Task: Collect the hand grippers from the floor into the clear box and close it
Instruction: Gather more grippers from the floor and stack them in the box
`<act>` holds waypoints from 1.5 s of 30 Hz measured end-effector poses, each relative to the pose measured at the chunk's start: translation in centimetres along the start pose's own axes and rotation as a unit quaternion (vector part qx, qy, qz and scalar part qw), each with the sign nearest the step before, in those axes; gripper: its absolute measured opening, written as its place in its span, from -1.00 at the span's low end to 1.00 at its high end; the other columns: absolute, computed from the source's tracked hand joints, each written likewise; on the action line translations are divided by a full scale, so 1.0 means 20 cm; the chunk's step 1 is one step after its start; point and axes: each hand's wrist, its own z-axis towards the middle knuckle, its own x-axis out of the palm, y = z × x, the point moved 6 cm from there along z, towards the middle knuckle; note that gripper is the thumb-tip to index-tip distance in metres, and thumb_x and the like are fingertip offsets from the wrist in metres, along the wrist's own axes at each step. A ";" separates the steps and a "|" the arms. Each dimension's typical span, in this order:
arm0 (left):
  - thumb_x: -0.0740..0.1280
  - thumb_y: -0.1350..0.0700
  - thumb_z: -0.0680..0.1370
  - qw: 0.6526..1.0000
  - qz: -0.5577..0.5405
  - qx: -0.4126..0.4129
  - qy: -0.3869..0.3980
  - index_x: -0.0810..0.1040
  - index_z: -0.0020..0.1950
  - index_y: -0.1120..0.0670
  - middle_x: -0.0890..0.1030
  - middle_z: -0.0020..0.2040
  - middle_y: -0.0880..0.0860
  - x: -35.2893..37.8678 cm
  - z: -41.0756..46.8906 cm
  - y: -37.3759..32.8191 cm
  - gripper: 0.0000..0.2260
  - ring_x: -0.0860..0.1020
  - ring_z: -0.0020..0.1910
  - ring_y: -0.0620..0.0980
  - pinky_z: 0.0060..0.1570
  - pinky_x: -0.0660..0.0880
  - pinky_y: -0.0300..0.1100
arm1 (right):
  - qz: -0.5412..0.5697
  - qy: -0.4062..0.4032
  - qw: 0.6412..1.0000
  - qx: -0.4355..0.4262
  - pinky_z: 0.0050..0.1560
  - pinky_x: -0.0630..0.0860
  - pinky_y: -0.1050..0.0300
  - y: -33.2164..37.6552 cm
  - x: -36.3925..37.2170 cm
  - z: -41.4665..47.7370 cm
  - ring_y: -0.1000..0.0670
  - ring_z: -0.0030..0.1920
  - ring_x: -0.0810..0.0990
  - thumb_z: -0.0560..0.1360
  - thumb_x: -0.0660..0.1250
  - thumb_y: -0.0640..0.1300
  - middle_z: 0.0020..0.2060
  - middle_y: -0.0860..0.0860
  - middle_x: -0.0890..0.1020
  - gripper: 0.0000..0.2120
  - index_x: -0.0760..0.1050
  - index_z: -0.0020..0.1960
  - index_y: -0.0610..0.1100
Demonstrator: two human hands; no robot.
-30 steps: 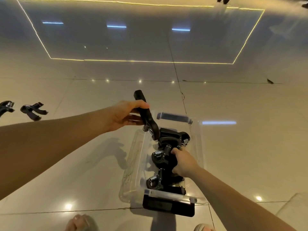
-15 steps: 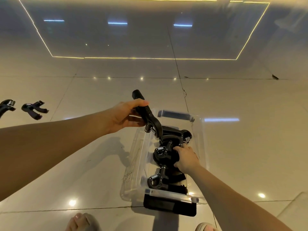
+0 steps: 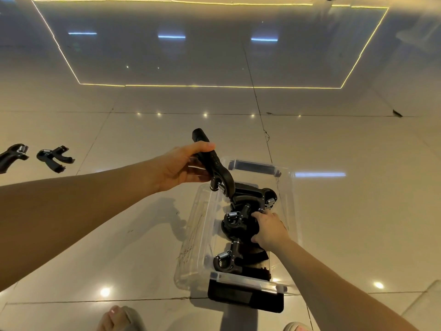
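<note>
A clear plastic box (image 3: 199,237) stands open on the tiled floor with several black hand grippers (image 3: 235,222) piled inside. My left hand (image 3: 177,168) grips the handle of another black hand gripper (image 3: 213,167), tilted over the box's far left corner with its spring end down against the pile. Inside the box, my right hand (image 3: 269,229) curls its fingers onto a gripper in the middle of the pile. Two more hand grippers (image 3: 55,157) (image 3: 13,155) lie on the floor at the far left.
A black latch (image 3: 245,297) hangs at the box's near end and a second latch (image 3: 253,167) at the far end. My feet (image 3: 119,318) show at the bottom edge. Glossy tiles with light reflections surround the box.
My left hand has lowered its gripper slightly toward the box's far corner. My right hand has shifted a little farther into the pile.
</note>
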 end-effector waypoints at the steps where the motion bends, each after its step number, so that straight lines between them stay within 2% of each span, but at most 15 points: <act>1: 0.42 0.00 0.52 1.000 0.000 0.001 0.001 0.57 0.14 0.16 0.67 -0.05 0.17 0.00 0.00 0.00 -0.71 0.71 -0.08 0.09 0.02 0.66 -0.03 | 0.003 0.000 1.000 0.002 0.40 0.41 -0.05 0.00 0.00 0.00 -0.15 0.40 0.36 0.44 0.53 -0.07 0.40 -0.09 0.38 -0.25 0.29 0.55 0.00; 8: 0.43 0.00 0.52 1.000 0.007 0.003 0.007 0.57 0.16 0.17 0.67 -0.02 0.18 0.03 -0.03 0.00 -0.68 0.70 -0.03 0.11 0.09 0.63 0.01 | 0.052 -0.017 0.999 -0.002 0.39 0.40 -0.02 0.01 -0.05 -0.04 -0.14 0.40 0.38 0.41 0.55 0.05 0.39 -0.08 0.40 -0.26 0.35 0.52 -0.03; 12: 0.42 0.00 0.53 1.000 0.017 0.007 0.016 0.57 0.17 0.16 0.67 -0.02 0.17 0.06 -0.04 -0.01 -0.69 0.70 -0.03 0.11 0.08 0.63 -0.01 | 0.209 -0.035 0.977 0.012 0.32 0.44 0.04 0.03 -0.17 -0.11 -0.12 0.33 0.51 0.43 0.55 0.02 0.32 -0.04 0.52 -0.35 0.44 0.46 -0.07; 13: 0.42 0.00 0.53 1.000 0.022 0.009 0.015 0.57 0.16 0.16 0.67 -0.02 0.17 0.07 -0.05 -0.01 -0.69 0.70 -0.03 0.11 0.07 0.63 -0.02 | 0.297 -0.050 0.953 0.017 0.25 0.48 0.06 0.04 -0.24 -0.13 -0.11 0.26 0.57 0.46 0.53 -0.01 0.21 -0.03 0.60 -0.46 0.51 0.39 -0.09; 15: 0.43 0.00 0.53 0.999 0.034 0.012 0.009 0.57 0.17 0.16 0.69 -0.02 0.17 0.08 -0.05 -0.02 -0.69 0.71 -0.02 0.11 0.08 0.64 -0.01 | 0.503 -0.077 0.861 0.013 0.09 0.56 0.05 0.09 -0.43 -0.20 -0.10 0.05 0.65 0.53 0.46 -0.04 -0.06 -0.04 0.68 -0.71 0.63 0.19 -0.15; 16: 0.44 -0.01 0.52 0.999 0.038 0.012 0.006 0.57 0.17 0.16 0.70 -0.01 0.17 0.08 -0.05 -0.02 -0.68 0.71 -0.01 0.12 0.10 0.63 0.00 | 0.576 -0.066 0.815 -0.011 0.05 0.58 0.02 0.14 -0.52 -0.24 -0.10 -0.03 0.65 0.56 0.43 -0.02 -0.14 -0.07 0.68 -0.73 0.65 0.13 -0.19; 18: 0.45 -0.01 0.52 0.999 0.041 0.015 0.006 0.58 0.18 0.17 0.70 0.01 0.18 0.10 -0.06 -0.03 -0.66 0.71 0.02 0.13 0.15 0.62 0.03 | 0.626 -0.009 0.775 -0.093 0.01 0.61 0.04 0.29 -0.70 -0.33 -0.09 -0.08 0.68 0.57 0.36 0.08 -0.12 -0.11 0.69 -0.62 0.62 0.17 -0.22; 20: 0.46 -0.02 0.51 0.999 0.041 0.021 0.011 0.58 0.18 0.16 0.70 0.03 0.18 0.12 -0.07 -0.04 -0.65 0.70 0.05 0.14 0.17 0.61 0.04 | 0.574 0.019 0.803 -0.161 -0.02 0.61 0.14 0.42 -0.81 -0.42 -0.04 -0.03 0.71 0.55 0.35 0.11 -0.01 -0.07 0.71 -0.58 0.58 0.25 -0.17; 23: 0.46 -0.05 0.51 0.998 0.049 0.029 0.018 0.57 0.17 0.13 0.70 0.05 0.18 0.14 -0.08 -0.04 -0.66 0.70 0.04 0.12 0.15 0.62 0.03 | 0.430 -0.041 0.880 -0.198 -0.06 0.64 0.20 0.50 -0.87 -0.48 0.07 -0.02 0.70 0.54 0.42 0.04 0.04 0.04 0.69 -0.64 0.56 0.29 -0.06; 25: 0.45 -0.04 0.51 0.998 0.050 0.032 0.023 0.57 0.18 0.12 0.69 0.07 0.18 0.15 -0.09 -0.04 -0.67 0.70 0.04 0.11 0.12 0.63 0.01 | 0.393 -0.063 0.894 -0.206 -0.02 0.66 0.16 0.51 -0.88 -0.49 0.09 -0.02 0.70 0.55 0.43 0.03 0.06 0.07 0.68 -0.64 0.55 0.31 -0.03; 29: 0.48 0.05 0.45 0.997 0.035 0.043 0.059 0.57 0.22 0.17 0.68 0.07 0.20 0.17 -0.11 -0.04 -0.61 0.69 0.06 0.14 0.12 0.62 -0.02 | 0.473 0.016 0.866 -0.162 0.11 0.66 -0.04 0.45 -0.84 -0.47 -0.01 0.05 0.72 0.52 0.48 -0.02 0.16 -0.01 0.66 -0.53 0.49 0.39 -0.01; 32: 0.50 0.08 0.38 0.995 0.018 0.045 0.082 0.55 0.24 0.18 0.68 0.09 0.21 0.19 -0.12 -0.04 -0.54 0.69 0.09 0.16 0.17 0.60 0.02 | 0.559 0.083 0.815 -0.132 0.11 0.64 -0.06 0.40 -0.78 -0.46 -0.12 0.09 0.71 0.50 0.49 -0.10 0.16 -0.08 0.69 -0.50 0.47 0.41 0.01; 34: 0.50 0.08 0.37 0.995 0.031 0.043 0.084 0.55 0.23 0.17 0.69 0.09 0.20 0.20 -0.12 -0.03 -0.54 0.69 0.09 0.14 0.18 0.59 0.03 | 0.583 0.091 0.797 -0.127 0.12 0.62 -0.07 0.39 -0.76 -0.46 -0.19 0.09 0.71 0.50 0.48 -0.14 0.14 -0.12 0.69 -0.52 0.48 0.40 -0.03; 40: 0.52 0.01 0.34 0.992 0.081 0.046 0.087 0.56 0.23 0.11 0.70 0.12 0.14 0.19 -0.09 -0.03 -0.51 0.66 0.14 0.09 0.25 0.54 0.07 | 0.583 0.091 0.796 -0.136 0.07 0.61 0.01 0.36 -0.78 -0.46 -0.24 0.11 0.68 0.52 0.46 -0.18 0.10 -0.13 0.71 -0.55 0.50 0.38 -0.06; 45: 0.52 -0.02 0.39 0.979 0.159 0.057 0.115 0.58 0.26 0.10 0.66 0.18 0.12 0.15 -0.07 -0.06 -0.53 0.63 0.19 0.09 0.26 0.53 0.06 | 0.572 0.068 0.804 -0.144 0.06 0.59 0.03 0.32 -0.79 -0.43 -0.12 0.06 0.69 0.48 0.47 -0.28 0.13 -0.09 0.70 -0.55 0.54 0.34 -0.04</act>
